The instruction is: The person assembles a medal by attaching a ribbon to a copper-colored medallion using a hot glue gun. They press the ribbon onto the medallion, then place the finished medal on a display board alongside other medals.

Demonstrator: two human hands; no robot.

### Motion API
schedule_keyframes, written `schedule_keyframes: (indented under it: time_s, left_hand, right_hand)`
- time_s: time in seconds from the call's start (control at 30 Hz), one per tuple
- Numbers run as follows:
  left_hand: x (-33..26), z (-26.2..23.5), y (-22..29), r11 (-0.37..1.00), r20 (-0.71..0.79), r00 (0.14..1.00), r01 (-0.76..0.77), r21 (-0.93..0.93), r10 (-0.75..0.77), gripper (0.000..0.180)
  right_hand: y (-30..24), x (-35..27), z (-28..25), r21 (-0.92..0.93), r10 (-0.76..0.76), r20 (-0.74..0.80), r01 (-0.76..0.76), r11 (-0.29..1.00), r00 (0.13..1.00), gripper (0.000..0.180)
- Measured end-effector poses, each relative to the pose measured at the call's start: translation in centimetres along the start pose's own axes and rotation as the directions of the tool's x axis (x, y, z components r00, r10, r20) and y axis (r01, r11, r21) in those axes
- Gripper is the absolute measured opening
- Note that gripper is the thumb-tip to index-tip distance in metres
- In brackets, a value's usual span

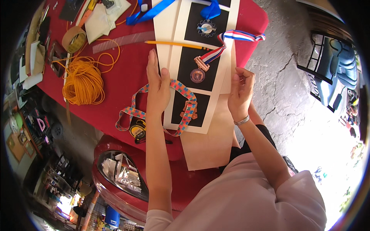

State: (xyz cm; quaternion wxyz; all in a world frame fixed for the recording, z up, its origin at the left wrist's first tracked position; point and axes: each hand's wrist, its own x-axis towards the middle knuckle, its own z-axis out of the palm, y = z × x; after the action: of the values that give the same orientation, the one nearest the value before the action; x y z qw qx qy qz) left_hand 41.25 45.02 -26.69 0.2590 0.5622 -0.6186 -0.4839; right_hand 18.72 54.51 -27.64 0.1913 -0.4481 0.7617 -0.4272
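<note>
A long cream mat board [206, 130] with black panels lies lengthwise in front of me. On the panels are a silver medal [207, 28] with a blue ribbon, a bronze medal [197, 75] with a striped ribbon [244, 35], and a copper-coloured medal [182, 114] partly hidden under a puzzle-patterned ribbon [185, 89]. My left hand [158, 86] is open, fingers straight, along the board's left edge and over part of that patterned ribbon. At the right edge, my right hand [242, 90] has curled fingers, seemingly pinching a plain cream board [208, 148] underneath. A yellow pencil [177, 44] lies across the boards.
Red cloth [129, 82] covers the surface, with a car headlight [122, 171] below it. Orange cord [83, 82], a tape roll [74, 39], a clear ruler [123, 41] and a tape measure [138, 130] lie left. A blue motorbike [335, 65] stands on the concrete at right.
</note>
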Motion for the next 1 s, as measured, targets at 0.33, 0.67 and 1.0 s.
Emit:
schedule_keyframes:
  time_s: [0.33, 0.67, 1.0]
  left_hand:
    - [0.2, 1.9, -0.5, 0.965, -0.089, 0.994, -0.037, 0.26, 0.062, 0.13]
    - [0.6, 3.0, -0.2, 0.934, -0.174, 0.984, 0.018, 0.357, 0.048, 0.136]
    - [0.9, 3.7, 2.6, 0.883, -0.217, 0.967, 0.213, 0.419, -0.13, 0.137]
  right_hand:
    - [-4.6, 7.3, 0.0, -0.284, -0.03, 0.568, 0.23, 0.931, 0.822, 0.044]
    - [-7.2, 8.7, 2.9, -0.545, 0.244, 0.778, 0.43, 0.72, 0.579, 0.053]
    - [-8.6, 9.7, 4.7, -0.577, 0.342, 0.811, 0.552, 0.602, 0.475, 0.044]
